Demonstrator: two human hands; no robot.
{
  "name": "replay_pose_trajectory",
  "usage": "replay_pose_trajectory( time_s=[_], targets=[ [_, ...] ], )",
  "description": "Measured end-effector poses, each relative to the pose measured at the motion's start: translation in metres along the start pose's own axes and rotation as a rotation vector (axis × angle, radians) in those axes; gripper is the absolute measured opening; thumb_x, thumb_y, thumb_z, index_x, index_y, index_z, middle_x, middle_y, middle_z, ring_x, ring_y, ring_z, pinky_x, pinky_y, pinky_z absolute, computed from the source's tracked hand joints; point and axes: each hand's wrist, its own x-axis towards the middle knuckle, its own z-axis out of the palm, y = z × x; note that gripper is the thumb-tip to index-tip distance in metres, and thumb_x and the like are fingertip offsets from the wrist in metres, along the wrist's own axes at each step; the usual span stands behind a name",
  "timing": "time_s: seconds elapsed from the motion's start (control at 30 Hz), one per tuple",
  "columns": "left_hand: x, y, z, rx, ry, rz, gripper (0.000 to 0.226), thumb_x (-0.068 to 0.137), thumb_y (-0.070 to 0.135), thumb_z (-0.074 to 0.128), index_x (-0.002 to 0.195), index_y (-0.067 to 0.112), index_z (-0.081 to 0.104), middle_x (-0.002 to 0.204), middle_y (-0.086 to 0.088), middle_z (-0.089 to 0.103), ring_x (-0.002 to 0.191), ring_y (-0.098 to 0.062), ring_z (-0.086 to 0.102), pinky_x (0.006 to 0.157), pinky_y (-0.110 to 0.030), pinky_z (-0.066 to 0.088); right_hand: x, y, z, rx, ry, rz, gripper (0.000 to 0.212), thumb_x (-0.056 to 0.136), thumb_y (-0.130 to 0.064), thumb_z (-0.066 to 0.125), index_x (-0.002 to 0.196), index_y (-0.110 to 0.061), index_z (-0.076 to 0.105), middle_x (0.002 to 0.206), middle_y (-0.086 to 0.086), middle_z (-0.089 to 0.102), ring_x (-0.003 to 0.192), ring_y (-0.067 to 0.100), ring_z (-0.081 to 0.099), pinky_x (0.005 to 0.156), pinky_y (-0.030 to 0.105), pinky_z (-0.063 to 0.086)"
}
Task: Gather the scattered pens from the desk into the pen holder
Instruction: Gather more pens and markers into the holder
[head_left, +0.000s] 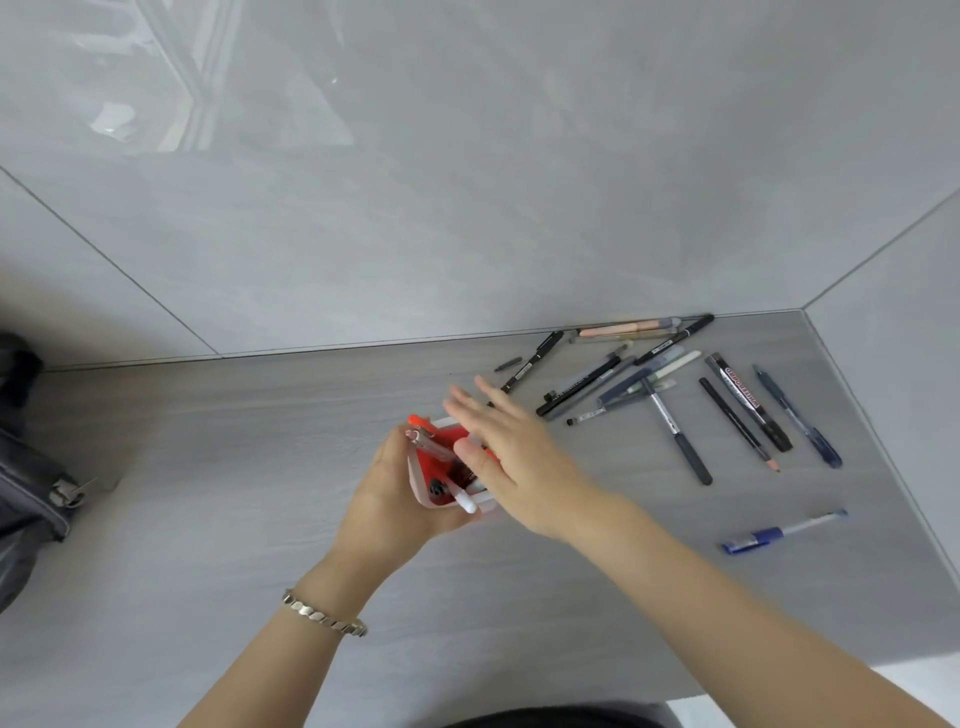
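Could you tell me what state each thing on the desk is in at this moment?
pen holder: gripped by left hand, several pens inside.
right hand: open, over the holder, empty.
pen pile: loose on the desk.
blue pen: lying apart, capped.
bag: at the desk's left edge.

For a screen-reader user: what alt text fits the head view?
A left hand holds a red pen holder with a few pens inside, the open right hand above it. Over a dozen pens lie scattered on the grey desk.

Both forearms are bare and sleeveless, with a silver link bracelet around the left wrist.
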Motion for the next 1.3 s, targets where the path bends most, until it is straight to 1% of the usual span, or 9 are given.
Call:
replay_pose_trajectory(
  time_s=[0.1, 0.23, 0.4, 0.57, 0.77, 0.93, 1.07, 1.13, 1.3],
  targets=[
    [-0.002, 0.003, 0.001, -0.016, 0.012, -0.021, 0.064, 0.054, 0.024, 0.085, 0.096, 0.048, 0.043, 0.099, 0.018, 0.060, 0.089, 0.013, 0.058, 0.067, -0.001, 0.044, -0.018, 0.012, -0.016, 0.057, -0.069, 0.039, 0.053, 0.093, -0.040, 0.034, 0.141, -0.020, 0.023, 0.155, -0.007, 0.015, 0.142, 0.005, 0.001, 0.115, 0.025, 0.005],
    [-0.004, 0.011, 0.007, -0.029, 0.031, -0.039, 0.063, 0.059, 0.018, 0.084, 0.097, 0.048, 0.042, 0.105, 0.020, 0.057, 0.094, -0.006, 0.060, 0.077, -0.015, 0.044, -0.069, 0.066, -0.035, 0.114, 0.164, 0.326, 0.037, 0.090, -0.019, 0.051, 0.127, -0.017, 0.047, 0.139, 0.000, 0.045, 0.128, 0.007, 0.036, 0.103, 0.013, 0.020],
    [-0.005, 0.033, 0.024, -0.030, -0.006, 0.013, 0.066, 0.059, 0.023, 0.084, 0.092, 0.057, 0.037, 0.108, 0.021, 0.055, 0.098, -0.012, 0.059, 0.081, -0.020, 0.042, -0.154, 0.154, -0.052, -0.232, 0.156, 0.713, 0.049, 0.064, 0.022, 0.053, 0.104, -0.003, 0.063, 0.109, 0.017, 0.060, 0.105, 0.039, 0.052, 0.090, 0.035, 0.040],
    [-0.005, 0.047, 0.039, -0.036, -0.072, 0.010, 0.065, 0.058, 0.023, 0.084, 0.094, 0.055, 0.041, 0.102, 0.031, 0.052, 0.097, -0.003, 0.059, 0.082, -0.024, 0.046, -0.187, 0.192, -0.050, -0.503, -0.037, 0.643, 0.055, 0.019, 0.018, 0.076, 0.061, -0.014, 0.062, 0.059, 0.008, 0.062, 0.050, 0.033, 0.060, 0.045, 0.035, 0.051],
    [-0.007, 0.047, 0.040, -0.015, -0.072, -0.003, 0.062, 0.057, 0.025, 0.084, 0.094, 0.054, 0.043, 0.103, 0.025, 0.057, 0.096, -0.008, 0.062, 0.080, -0.023, 0.049, -0.148, 0.169, -0.060, -0.448, -0.052, 0.606, 0.029, 0.082, -0.003, 0.051, 0.110, -0.008, 0.054, 0.114, 0.014, 0.048, 0.081, 0.037, 0.058, 0.068, 0.039, 0.044],
    [-0.014, 0.043, 0.034, 0.004, -0.050, -0.062, 0.072, 0.057, 0.024, 0.084, 0.114, 0.041, 0.044, 0.105, 0.029, 0.053, 0.096, -0.011, 0.062, 0.079, -0.020, 0.045, -0.102, 0.162, -0.073, -0.555, -0.118, 0.422, 0.023, 0.082, -0.008, 0.049, 0.101, -0.020, 0.056, 0.109, 0.007, 0.049, 0.076, 0.031, 0.049, 0.064, 0.033, 0.037],
    [-0.020, 0.039, 0.029, 0.011, -0.007, -0.057, 0.059, 0.059, 0.023, 0.083, 0.093, 0.051, 0.044, 0.097, 0.025, 0.060, 0.091, 0.009, 0.060, 0.074, -0.014, 0.046, -0.088, 0.171, -0.086, -0.544, -0.286, 0.439, 0.019, 0.081, -0.022, 0.049, 0.099, -0.023, 0.055, 0.105, 0.007, 0.052, 0.089, 0.028, 0.050, 0.067, 0.034, 0.036],
    [-0.022, 0.036, 0.028, -0.002, 0.021, -0.075, 0.057, 0.059, 0.021, 0.083, 0.091, 0.051, 0.045, 0.094, 0.024, 0.063, 0.090, 0.018, 0.056, 0.070, -0.011, 0.045, -0.082, 0.172, -0.089, -0.506, -0.242, 0.424, 0.023, 0.083, -0.005, 0.050, 0.103, -0.014, 0.058, 0.110, 0.009, 0.050, 0.087, 0.026, 0.048, 0.065, 0.032, 0.036],
    [-0.028, 0.026, 0.027, -0.024, 0.043, -0.108, 0.059, 0.060, 0.017, 0.082, 0.098, 0.046, 0.047, 0.097, 0.023, 0.063, 0.091, 0.017, 0.056, 0.072, -0.013, 0.047, -0.081, 0.159, -0.081, -0.338, -0.056, 0.275, 0.013, 0.081, -0.011, 0.065, 0.090, -0.016, 0.057, 0.099, 0.003, 0.056, 0.081, 0.022, 0.051, 0.063, 0.022, 0.037]
  ],
)
